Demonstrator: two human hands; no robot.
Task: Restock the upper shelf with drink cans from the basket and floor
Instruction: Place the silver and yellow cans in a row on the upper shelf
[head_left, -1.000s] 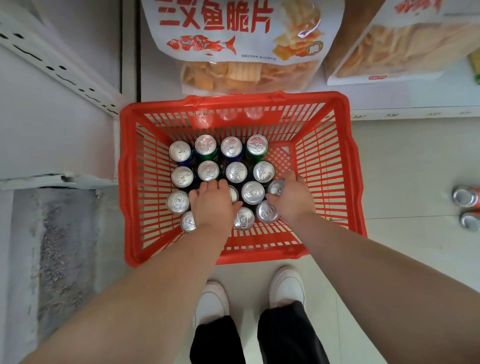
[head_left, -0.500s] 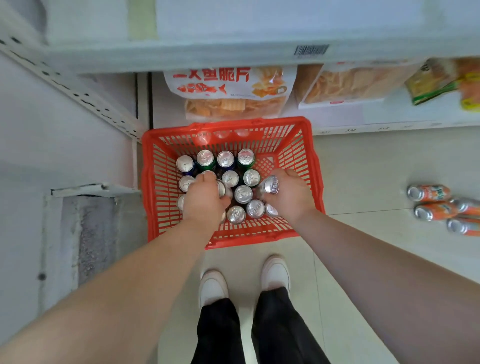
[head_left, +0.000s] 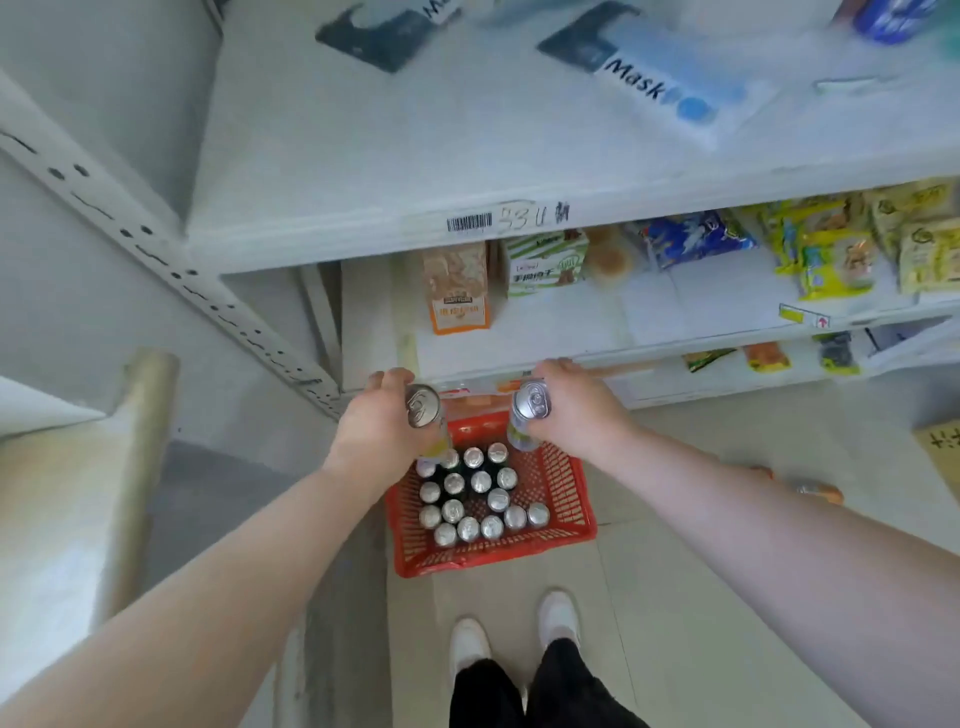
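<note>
Silver-topped drink can (head_left: 423, 406) stands gripped in the left hand (head_left: 374, 421); the right hand (head_left: 576, 410) grips a second can (head_left: 531, 402), both over the red plastic basket (head_left: 571, 499).

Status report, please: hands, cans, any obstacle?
Left hand grips a can; right hand grips a second can. Both above the basket. No obstacle seen before upper shelf.

A red slatted plastic basket (head_left: 563, 488) sits on the pale tiled floor (head_left: 675, 597), in front of the lowest tier of the shelving. Upright silver-topped drink cans (head_left: 480, 482) fill its left and middle. Above its far edge the left hand (head_left: 379, 431) grips one aluminium can (head_left: 422, 406). To its right, apart, the right hand (head_left: 576, 415) grips a second aluminium can (head_left: 531, 401). White shoes (head_left: 467, 642) stand on the basket's near side. An orange can (head_left: 815, 491) lies on the floor well to the right. Flat white mask packets (head_left: 660, 78) lie on the wide white upper shelf (head_left: 363, 156).
</note>
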